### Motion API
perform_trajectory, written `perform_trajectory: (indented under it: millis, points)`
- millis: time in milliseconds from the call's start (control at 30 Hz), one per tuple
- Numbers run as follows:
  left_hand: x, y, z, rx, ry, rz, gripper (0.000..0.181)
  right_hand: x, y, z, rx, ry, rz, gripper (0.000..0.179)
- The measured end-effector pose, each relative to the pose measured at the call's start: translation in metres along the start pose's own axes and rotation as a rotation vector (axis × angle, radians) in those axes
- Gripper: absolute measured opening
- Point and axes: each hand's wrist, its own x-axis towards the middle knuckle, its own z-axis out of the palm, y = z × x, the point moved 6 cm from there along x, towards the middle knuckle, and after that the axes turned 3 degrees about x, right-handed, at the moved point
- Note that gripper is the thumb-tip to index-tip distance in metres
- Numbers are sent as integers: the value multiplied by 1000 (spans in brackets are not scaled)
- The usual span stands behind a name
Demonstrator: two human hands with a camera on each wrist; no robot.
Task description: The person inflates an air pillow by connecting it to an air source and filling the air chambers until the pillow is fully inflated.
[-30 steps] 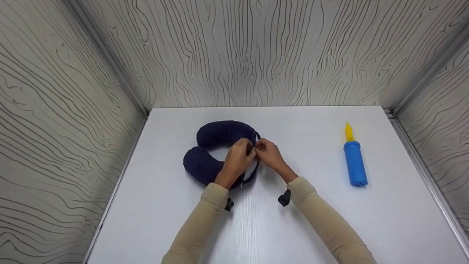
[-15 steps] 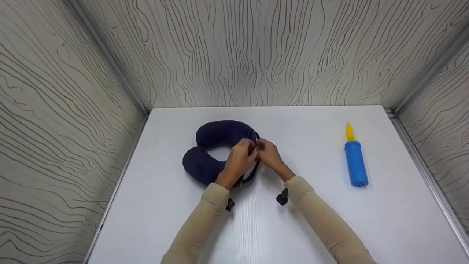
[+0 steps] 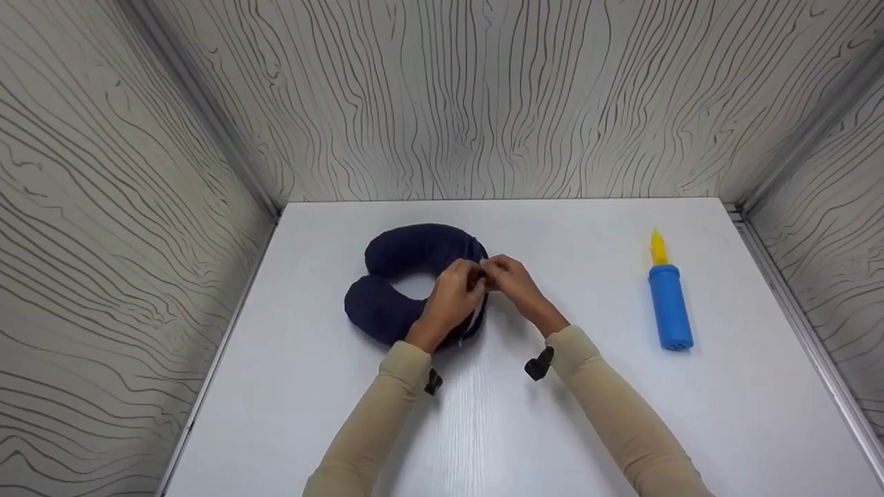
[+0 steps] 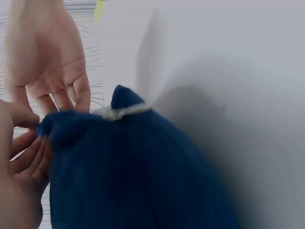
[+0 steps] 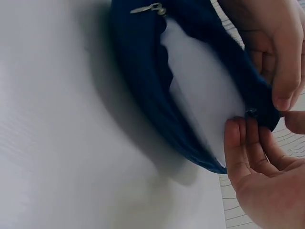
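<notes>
A navy U-shaped neck pillow [image 3: 380,310] lies on the white table, its open ends toward the left. Along its right side the zipped cover is parted. White lining or filling [image 5: 205,71] shows in the slit in the right wrist view, with a metal zipper pull [image 5: 145,8] at one end. My left hand [image 3: 452,297] reaches over the pillow and pinches the cover's edge. Facing it, my right hand [image 3: 514,281] pinches the same edge from the right, fingertips at the slit. Fingers partly hide the gripped spot in the head view.
A blue hand pump [image 3: 670,310] with a yellow nozzle [image 3: 658,248] lies at the right of the table [image 3: 587,414]. Wood-grain patterned walls [image 3: 456,103] rise behind and at both sides. A small black device [image 3: 539,364] hangs at each wrist.
My right hand has shifted slightly upward, and the dark edge it holds lies closer to the pillow, narrowing the gap. The pillow's upper arm has edged left. My left hand stays nearly in place.
</notes>
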Motion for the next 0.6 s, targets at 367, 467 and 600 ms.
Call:
perform_trajectory:
  millis: [367, 467, 600]
  points:
    - [-6, -7, 4, 323, -2, 62, 27, 1, 2, -5, 69, -9, 43, 25]
    - [-7, -13, 10, 340, -62, 42, 35, 1, 5, -9, 43, 15, 58, 27]
    - [-9, -22, 16, 332, -149, 2, 44, 2, 12, -14, 21, 47, 97, 29]
